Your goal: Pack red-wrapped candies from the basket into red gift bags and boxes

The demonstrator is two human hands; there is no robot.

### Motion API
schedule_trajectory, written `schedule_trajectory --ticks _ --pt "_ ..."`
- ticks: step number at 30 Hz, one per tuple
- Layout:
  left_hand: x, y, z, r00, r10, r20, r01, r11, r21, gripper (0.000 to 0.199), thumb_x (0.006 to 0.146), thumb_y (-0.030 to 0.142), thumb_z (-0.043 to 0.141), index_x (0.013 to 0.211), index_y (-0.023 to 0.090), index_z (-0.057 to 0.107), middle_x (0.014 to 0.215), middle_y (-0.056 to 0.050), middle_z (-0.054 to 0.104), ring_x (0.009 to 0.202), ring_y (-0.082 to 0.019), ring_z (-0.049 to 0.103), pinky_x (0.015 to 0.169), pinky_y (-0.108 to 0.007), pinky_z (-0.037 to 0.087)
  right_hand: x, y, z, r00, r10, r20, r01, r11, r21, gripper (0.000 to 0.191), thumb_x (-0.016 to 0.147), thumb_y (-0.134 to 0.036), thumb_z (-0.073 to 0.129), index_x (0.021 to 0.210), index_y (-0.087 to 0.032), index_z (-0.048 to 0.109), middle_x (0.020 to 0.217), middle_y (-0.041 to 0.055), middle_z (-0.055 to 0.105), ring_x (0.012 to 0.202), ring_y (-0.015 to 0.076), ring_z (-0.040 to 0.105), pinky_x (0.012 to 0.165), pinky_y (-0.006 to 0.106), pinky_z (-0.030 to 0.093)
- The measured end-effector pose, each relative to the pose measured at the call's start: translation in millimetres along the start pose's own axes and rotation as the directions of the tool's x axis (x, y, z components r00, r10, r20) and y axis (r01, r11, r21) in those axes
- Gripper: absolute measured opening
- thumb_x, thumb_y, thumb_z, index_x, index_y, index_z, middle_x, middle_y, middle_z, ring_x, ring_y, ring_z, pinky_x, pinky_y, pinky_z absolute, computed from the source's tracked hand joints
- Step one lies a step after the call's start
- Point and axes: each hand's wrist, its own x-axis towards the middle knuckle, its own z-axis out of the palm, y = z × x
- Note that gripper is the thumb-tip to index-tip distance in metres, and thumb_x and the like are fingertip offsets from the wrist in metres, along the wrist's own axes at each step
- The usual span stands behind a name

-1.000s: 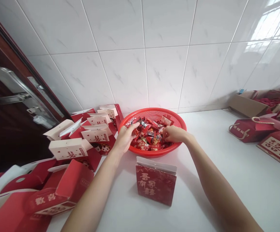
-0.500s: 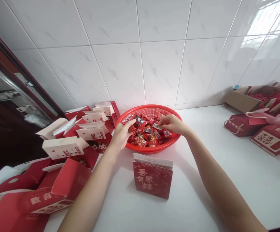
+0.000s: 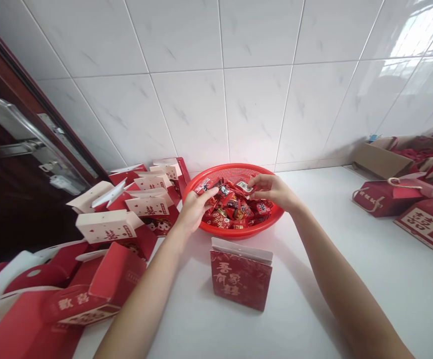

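Observation:
A red plastic basket (image 3: 234, 233) stands against the tiled wall and holds many red wrapped candies (image 3: 234, 207). My left hand (image 3: 197, 207) is at the basket's left side, thumb and fingers round a candy wrapper at the edge of the pile. Over the right part of the pile, my right hand (image 3: 272, 191) pinches a red candy with a white label (image 3: 245, 187). In front of the basket a small dark red box (image 3: 241, 280) with pale lettering stands upright, its top flaps raised; neither hand touches it.
Several red and cream gift boxes (image 3: 106, 224) crowd the left side, beside a dark door with a metal handle (image 3: 18, 124). At the right are closed red boxes (image 3: 429, 222) and an open cardboard box (image 3: 382, 158) with red items.
My right hand has lifted the white-labelled candy slightly off the pile. My left hand stays at the basket's left side. The whole view has shifted a little.

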Motion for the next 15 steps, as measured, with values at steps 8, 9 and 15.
schedule_trajectory --ticks 8,9,15 --pt "-2.7 -0.6 2.1 0.998 0.041 0.045 -0.043 0.998 0.036 0.043 0.058 0.042 0.093 0.092 0.02 0.079 0.101 -0.006 0.08 0.098 -0.027 0.072 0.079 -0.033 0.058 -2.8 -2.2 6.5 0.996 0.018 -0.092 -0.016 1.0 0.025 0.044 0.073 -0.056 0.083 0.078 -0.02 0.058 0.067 0.0031 0.073 0.064 0.0167 0.069 0.069 0.033 0.056" --pt "-2.9 -0.6 2.3 0.997 0.049 0.052 -0.051 0.998 0.041 0.042 0.059 0.042 0.093 0.091 0.02 0.079 0.101 -0.005 0.08 0.099 -0.027 0.072 0.082 -0.033 0.058 -2.9 -2.4 7.2 0.995 0.019 -0.095 -0.017 1.0 0.024 0.046 0.074 -0.059 0.081 0.077 -0.021 0.056 0.065 0.0027 0.072 0.063 0.0168 0.068 0.067 0.033 0.056" --pt "-2.7 -1.9 2.3 0.995 0.055 0.085 -0.061 0.996 0.071 0.04 0.064 0.043 0.091 0.094 0.02 0.08 0.102 -0.006 0.08 0.103 -0.028 0.072 0.09 -0.036 0.057 -1.6 -2.5 10.6 0.996 0.036 -0.087 -0.028 0.995 0.098 0.05 0.073 -0.065 0.079 0.079 -0.022 0.054 0.063 -0.0002 0.069 0.061 0.0162 0.068 0.067 0.032 0.056"
